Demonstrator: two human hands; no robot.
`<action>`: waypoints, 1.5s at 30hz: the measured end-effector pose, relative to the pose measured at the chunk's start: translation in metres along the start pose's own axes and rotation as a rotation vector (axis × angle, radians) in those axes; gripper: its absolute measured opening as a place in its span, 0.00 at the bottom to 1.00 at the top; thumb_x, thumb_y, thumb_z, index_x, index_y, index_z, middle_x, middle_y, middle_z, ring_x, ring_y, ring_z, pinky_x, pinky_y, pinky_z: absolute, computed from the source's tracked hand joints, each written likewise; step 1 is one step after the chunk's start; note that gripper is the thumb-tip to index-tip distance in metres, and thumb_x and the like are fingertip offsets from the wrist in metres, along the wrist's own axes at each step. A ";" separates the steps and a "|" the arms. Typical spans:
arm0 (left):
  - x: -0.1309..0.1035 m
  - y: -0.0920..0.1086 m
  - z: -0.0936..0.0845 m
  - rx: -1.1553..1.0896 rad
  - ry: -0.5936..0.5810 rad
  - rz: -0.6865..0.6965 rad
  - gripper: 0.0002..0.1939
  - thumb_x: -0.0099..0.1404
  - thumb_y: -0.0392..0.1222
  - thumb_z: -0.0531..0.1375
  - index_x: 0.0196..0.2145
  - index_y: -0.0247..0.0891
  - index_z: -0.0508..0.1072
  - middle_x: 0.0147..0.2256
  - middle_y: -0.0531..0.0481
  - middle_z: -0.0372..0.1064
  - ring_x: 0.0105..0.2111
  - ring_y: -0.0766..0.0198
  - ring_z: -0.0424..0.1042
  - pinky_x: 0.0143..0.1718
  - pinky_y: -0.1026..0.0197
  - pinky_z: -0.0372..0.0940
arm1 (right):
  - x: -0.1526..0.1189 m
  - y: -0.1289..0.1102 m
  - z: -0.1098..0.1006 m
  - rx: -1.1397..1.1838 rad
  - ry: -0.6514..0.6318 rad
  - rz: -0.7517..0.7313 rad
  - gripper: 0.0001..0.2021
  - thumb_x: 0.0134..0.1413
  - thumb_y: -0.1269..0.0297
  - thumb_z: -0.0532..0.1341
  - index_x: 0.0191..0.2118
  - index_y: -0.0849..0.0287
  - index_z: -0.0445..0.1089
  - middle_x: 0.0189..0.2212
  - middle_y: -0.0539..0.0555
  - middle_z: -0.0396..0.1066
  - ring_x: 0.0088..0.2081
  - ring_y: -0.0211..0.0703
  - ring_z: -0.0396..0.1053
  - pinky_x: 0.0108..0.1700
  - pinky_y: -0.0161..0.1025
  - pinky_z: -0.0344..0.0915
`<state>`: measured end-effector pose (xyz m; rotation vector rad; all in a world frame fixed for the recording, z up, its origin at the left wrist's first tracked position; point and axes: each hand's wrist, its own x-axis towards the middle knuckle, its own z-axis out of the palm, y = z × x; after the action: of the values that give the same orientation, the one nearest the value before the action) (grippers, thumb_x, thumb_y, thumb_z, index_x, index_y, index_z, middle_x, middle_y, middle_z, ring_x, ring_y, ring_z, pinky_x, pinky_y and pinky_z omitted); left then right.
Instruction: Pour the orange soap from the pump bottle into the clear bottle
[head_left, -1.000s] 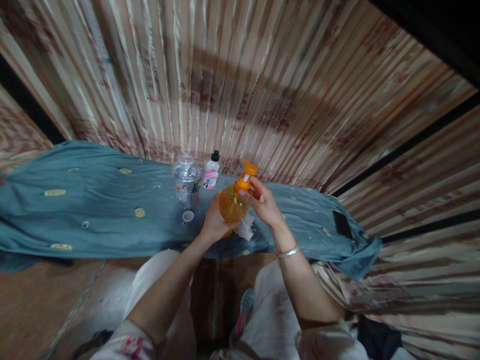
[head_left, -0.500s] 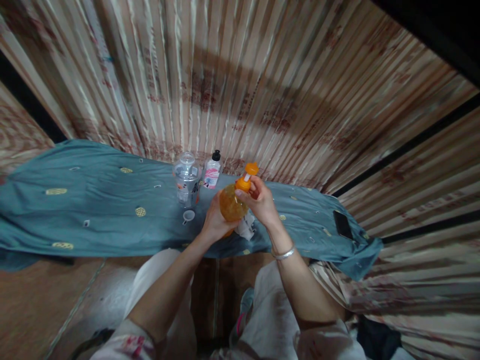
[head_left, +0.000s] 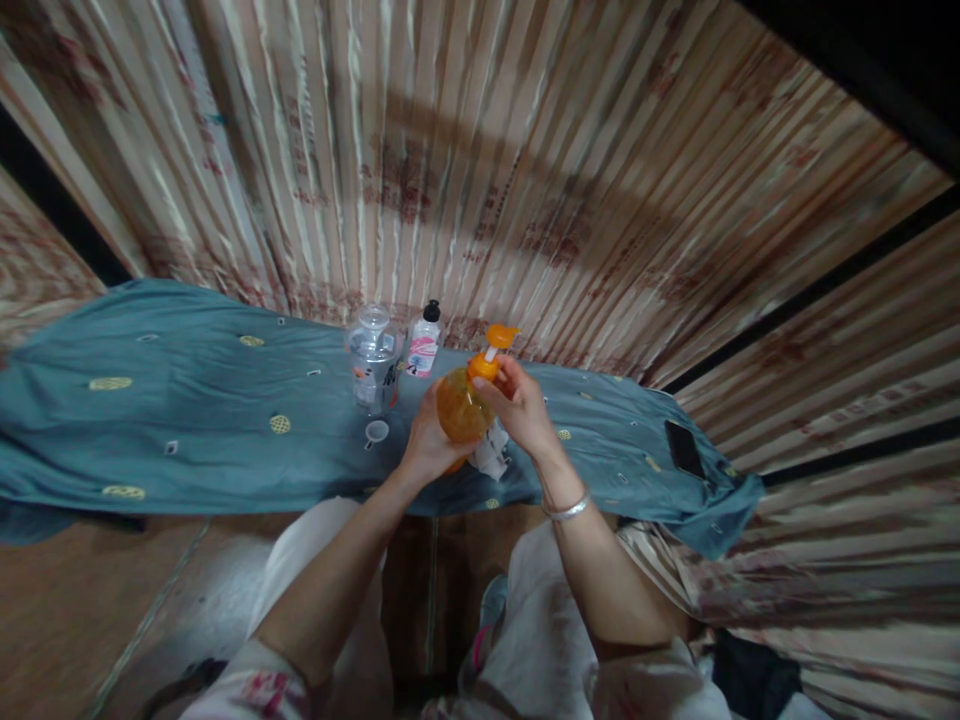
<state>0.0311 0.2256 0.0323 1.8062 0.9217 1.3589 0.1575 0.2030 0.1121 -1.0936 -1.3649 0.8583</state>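
Observation:
An amber pump bottle [head_left: 463,408] is tilted toward the upper right in front of me. My left hand [head_left: 429,440] is wrapped round its body from the left. My right hand [head_left: 521,402] grips the orange pump collar [head_left: 484,367] between thumb and fingers. The orange pump head [head_left: 501,337] stands up on a white stem above the collar. A crumpled white tissue [head_left: 491,452] lies below the bottle, partly hidden by it. The bottle's lower end is mostly covered by my left hand.
A clear empty plastic jug [head_left: 373,365] and a small bottle with a black cap [head_left: 424,343] stand left of my hands. A small white strainer-like cup [head_left: 376,432] lies nearer me. A phone [head_left: 684,448] rests at the right of the teal cloth [head_left: 217,400]. Pleated curtains [head_left: 465,180] hang behind.
The orange pump head has turned, so its spout now points to the right. My right fingers have shifted slightly at the collar; my left hand has stayed on the bottle.

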 end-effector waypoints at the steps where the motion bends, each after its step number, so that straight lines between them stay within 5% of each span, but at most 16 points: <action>1: 0.000 0.000 0.000 0.003 0.002 -0.006 0.39 0.42 0.39 0.71 0.52 0.40 0.61 0.48 0.46 0.68 0.48 0.51 0.70 0.51 0.48 0.66 | 0.001 0.001 0.000 -0.005 0.010 0.001 0.18 0.44 0.49 0.67 0.38 0.53 0.65 0.38 0.50 0.73 0.42 0.41 0.69 0.50 0.42 0.65; 7: -0.001 -0.004 0.000 0.006 -0.016 -0.007 0.43 0.41 0.38 0.71 0.54 0.41 0.59 0.51 0.45 0.66 0.51 0.50 0.68 0.53 0.47 0.65 | 0.003 0.006 0.003 -0.010 0.075 0.011 0.21 0.39 0.51 0.70 0.36 0.53 0.63 0.35 0.49 0.72 0.39 0.40 0.70 0.47 0.40 0.66; 14: -0.002 -0.006 0.001 0.000 -0.007 0.006 0.42 0.41 0.39 0.71 0.54 0.41 0.59 0.50 0.46 0.67 0.50 0.51 0.69 0.52 0.49 0.65 | 0.000 0.002 0.000 0.074 0.023 -0.002 0.25 0.41 0.54 0.69 0.45 0.52 0.64 0.44 0.52 0.72 0.47 0.43 0.69 0.55 0.44 0.64; 23: -0.001 -0.007 0.001 -0.019 -0.006 -0.005 0.43 0.41 0.40 0.71 0.54 0.41 0.59 0.51 0.45 0.66 0.51 0.51 0.68 0.53 0.47 0.64 | -0.002 -0.001 -0.001 0.032 -0.014 -0.005 0.15 0.48 0.52 0.65 0.39 0.52 0.68 0.41 0.50 0.74 0.44 0.43 0.70 0.52 0.43 0.64; 30: -0.002 -0.004 -0.001 -0.001 -0.018 0.015 0.42 0.41 0.38 0.71 0.53 0.40 0.59 0.50 0.45 0.66 0.50 0.50 0.69 0.52 0.46 0.65 | 0.002 0.010 0.006 0.071 0.153 -0.001 0.22 0.37 0.52 0.71 0.38 0.55 0.65 0.39 0.52 0.73 0.43 0.42 0.71 0.52 0.43 0.65; 41: -0.001 -0.006 0.001 -0.006 -0.006 0.001 0.43 0.42 0.40 0.72 0.54 0.41 0.58 0.51 0.45 0.66 0.51 0.50 0.68 0.53 0.46 0.65 | -0.003 0.000 -0.001 0.042 -0.006 -0.038 0.15 0.48 0.55 0.65 0.41 0.53 0.69 0.41 0.50 0.73 0.45 0.42 0.70 0.53 0.43 0.64; 45: -0.001 -0.006 0.000 -0.004 -0.006 0.027 0.44 0.41 0.39 0.72 0.54 0.42 0.58 0.51 0.45 0.66 0.52 0.49 0.68 0.54 0.44 0.64 | -0.001 0.005 0.002 0.052 0.065 -0.015 0.18 0.45 0.54 0.67 0.41 0.54 0.67 0.41 0.52 0.73 0.44 0.42 0.70 0.53 0.43 0.65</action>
<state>0.0303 0.2278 0.0263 1.8246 0.8935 1.3703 0.1556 0.2041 0.1074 -1.0614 -1.2880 0.8359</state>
